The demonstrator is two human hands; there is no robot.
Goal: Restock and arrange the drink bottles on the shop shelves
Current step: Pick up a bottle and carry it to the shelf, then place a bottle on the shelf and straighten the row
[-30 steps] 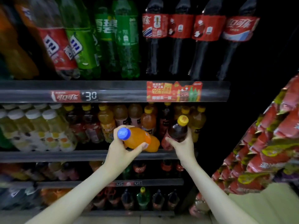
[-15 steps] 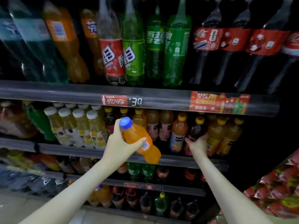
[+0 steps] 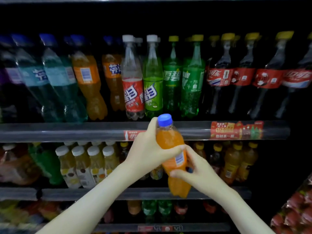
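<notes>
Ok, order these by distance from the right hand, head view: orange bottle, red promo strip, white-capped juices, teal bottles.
1. orange bottle: held in the right hand.
2. red promo strip: above, to the right.
3. white-capped juices: left, level with it.
4. teal bottles: top left.

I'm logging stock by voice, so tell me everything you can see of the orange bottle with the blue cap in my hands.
The orange bottle is clear plastic filled with orange drink, its blue cap on, with an orange label bearing a white printed panel. It is held nearly upright, cap tipped slightly left, before the shelves. The left hand grips its upper body; the right hand holds the lower part, thumb across the front.
</notes>
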